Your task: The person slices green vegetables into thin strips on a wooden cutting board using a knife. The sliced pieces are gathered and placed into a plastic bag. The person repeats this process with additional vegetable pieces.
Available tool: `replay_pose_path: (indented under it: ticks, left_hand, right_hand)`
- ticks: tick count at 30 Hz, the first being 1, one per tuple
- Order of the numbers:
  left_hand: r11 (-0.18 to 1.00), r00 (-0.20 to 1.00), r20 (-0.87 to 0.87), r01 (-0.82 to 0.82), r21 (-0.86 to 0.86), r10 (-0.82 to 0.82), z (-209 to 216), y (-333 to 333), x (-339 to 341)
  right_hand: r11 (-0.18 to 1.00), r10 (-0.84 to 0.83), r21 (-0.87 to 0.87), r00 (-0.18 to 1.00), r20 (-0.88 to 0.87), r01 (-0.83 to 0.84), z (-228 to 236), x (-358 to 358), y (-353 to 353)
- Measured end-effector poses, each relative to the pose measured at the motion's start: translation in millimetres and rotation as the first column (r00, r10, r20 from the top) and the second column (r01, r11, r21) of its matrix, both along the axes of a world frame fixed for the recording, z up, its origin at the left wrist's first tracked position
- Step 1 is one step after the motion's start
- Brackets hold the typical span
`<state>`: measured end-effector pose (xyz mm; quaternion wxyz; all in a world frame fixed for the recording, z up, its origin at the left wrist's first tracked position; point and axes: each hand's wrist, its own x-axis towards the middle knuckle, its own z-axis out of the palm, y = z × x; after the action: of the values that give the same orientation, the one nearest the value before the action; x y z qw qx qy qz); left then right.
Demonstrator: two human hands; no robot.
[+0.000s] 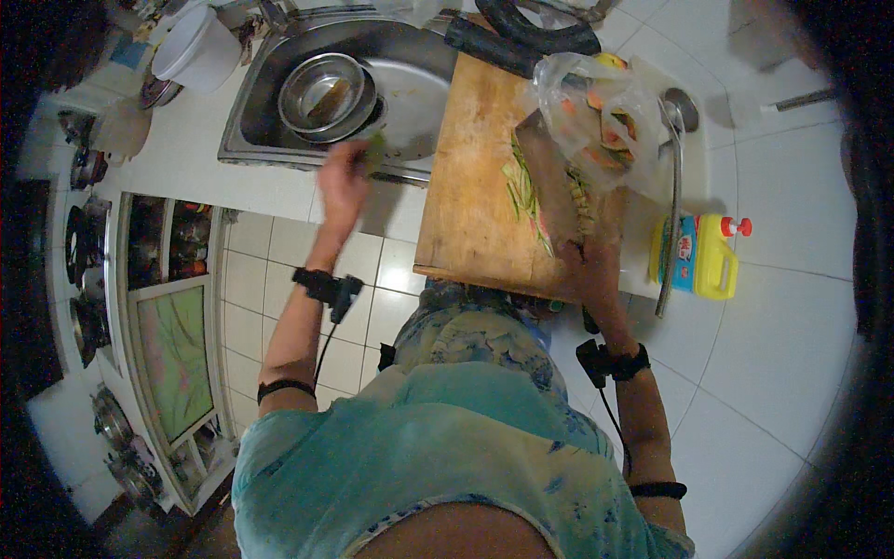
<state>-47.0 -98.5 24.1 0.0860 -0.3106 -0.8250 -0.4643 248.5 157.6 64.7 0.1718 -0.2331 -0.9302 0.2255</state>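
My left hand [345,182] is over the sink's front edge, closed round a small green vegetable piece [374,152] blurred by motion. On the wooden cutting board [473,130], my right hand [593,268] grips a kitchen knife [548,177] with a broad blade. The hand is smeared, and part of the dark handle shows below it. Thin green shreds [523,197] lie along the blade's left side, with more cut pieces [582,200] to its right. Inside the sink [414,88] sits a steel bowl [312,79] holding a brown piece.
A clear plastic bag [568,79] with reddish and green scraps lies on the board's far right. Beyond it are a ladle [683,107] and a yellow jug [717,256] with a red cap. A white bucket [198,47] stands left of the sink. Dark tubing [503,47] crosses behind the board.
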Motion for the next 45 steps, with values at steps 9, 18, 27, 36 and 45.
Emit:
replay_pose_path:
  ticks: [9,18,27,36,45]
  left_hand:
    - [0.686,0.667,-0.194,0.639,-0.347,-0.719,-10.1,75.1,98.0]
    - [0.760,0.734,-0.241,0.535,-0.370,-0.635,-2.8,60.4,93.1]
    - [0.814,0.823,-0.137,0.493,-0.307,-0.551,-21.5,60.9,96.8]
    - [0.833,0.832,-0.186,0.453,-0.317,-0.523,-19.1,63.0,96.4]
    - [0.851,0.844,-0.191,0.440,-0.286,-0.501,-22.3,67.8,102.6]
  right_hand:
    - [0.976,-0.029,0.218,0.983,0.181,-0.012,21.6,-3.3,-18.2]
    - [0.989,0.150,-0.076,0.880,0.450,-0.129,25.3,5.0,-41.1]
    - [0.982,0.170,0.017,0.924,0.342,-0.187,28.4,2.6,-48.7]
    - [0.998,0.063,-0.010,0.914,0.401,-0.065,7.5,-19.3,-61.0]
    - [0.980,0.189,-0.009,0.922,0.338,-0.198,24.2,-19.0,-51.7]
